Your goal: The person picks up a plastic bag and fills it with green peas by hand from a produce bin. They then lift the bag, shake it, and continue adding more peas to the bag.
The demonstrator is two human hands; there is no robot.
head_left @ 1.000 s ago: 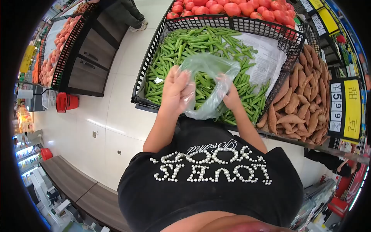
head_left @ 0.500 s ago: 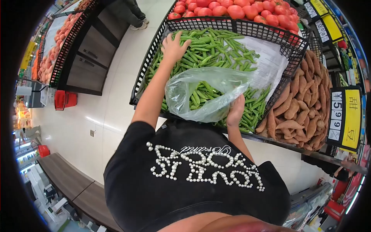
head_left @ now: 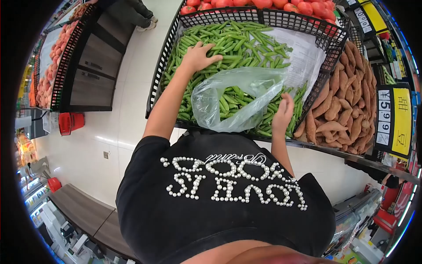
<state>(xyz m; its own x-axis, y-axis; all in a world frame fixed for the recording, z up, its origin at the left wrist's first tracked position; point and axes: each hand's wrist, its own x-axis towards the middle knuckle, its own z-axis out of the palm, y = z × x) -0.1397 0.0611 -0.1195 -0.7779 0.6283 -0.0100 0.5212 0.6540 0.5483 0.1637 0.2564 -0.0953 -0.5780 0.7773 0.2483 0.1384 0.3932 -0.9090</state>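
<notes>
Green pea pods (head_left: 237,33) are heaped in a black mesh crate (head_left: 165,66) in front of me. My left hand (head_left: 198,58) rests on the pods at the crate's left side, its thumb and fingers apart, with no pod clearly gripped. A clear plastic bag (head_left: 209,105) lies on the heap with its mouth gaping, and pods show inside the opening. Beside the bag's right edge, my right hand (head_left: 282,115) is over the pods with its fingers stretched upward. It looks free of the bag.
Red tomatoes (head_left: 261,3) fill the space behind the crate. Sweet potatoes (head_left: 338,110) are piled to the right, near a yellow price sign (head_left: 400,121). Paper (head_left: 301,55) lines the crate's right part. A person's legs (head_left: 136,15) and a red basket (head_left: 70,122) are at left.
My left hand has come down onto the pods, its fingers less spread. My right hand has moved right, away from the bag's edge. The whole view has shifted slightly.
</notes>
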